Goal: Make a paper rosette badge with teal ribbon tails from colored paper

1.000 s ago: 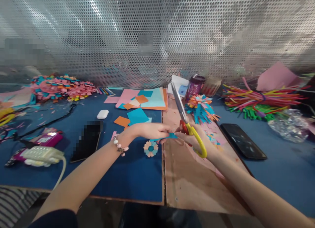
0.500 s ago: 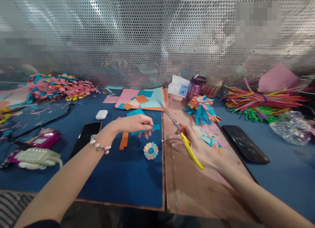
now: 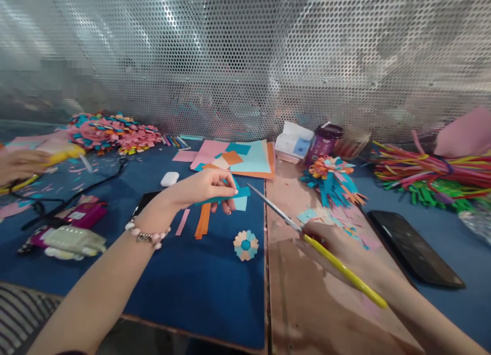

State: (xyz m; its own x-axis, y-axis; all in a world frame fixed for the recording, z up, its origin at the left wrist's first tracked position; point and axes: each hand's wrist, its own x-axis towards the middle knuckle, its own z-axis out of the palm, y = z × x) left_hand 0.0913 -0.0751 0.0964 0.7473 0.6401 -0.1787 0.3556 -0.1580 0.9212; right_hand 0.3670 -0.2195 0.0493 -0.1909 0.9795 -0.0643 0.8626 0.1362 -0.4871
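Observation:
My left hand (image 3: 218, 189), wearing a beaded bracelet, is closed in a pinch on a blue paper strip (image 3: 241, 193) whose end sticks out to the right. Scissors (image 3: 286, 216) with yellow handles are in my right hand (image 3: 341, 247), their tips pointing up-left just beside that end. The blades look nearly together. A pale blue paper piece (image 3: 241, 203) shows just under the strip. Below my left hand lies a small paper flower (image 3: 246, 245) with a blue centre. Orange paper strips (image 3: 203, 219) and a pink strip (image 3: 182, 222) lie under my left wrist.
Coloured paper sheets (image 3: 215, 150) lie at the back, near a tissue pack (image 3: 294, 141) and a dark cup (image 3: 325, 141). A fringed paper bunch (image 3: 333, 178) and a phone (image 3: 414, 247) are on the right. Another person's hand (image 3: 23, 165) holds a yellow tool at far left.
The scissors have turned in my right hand, and their blades have come down to the strip's end. My left hand has raised the strip slightly. Another person's hand has appeared at the left.

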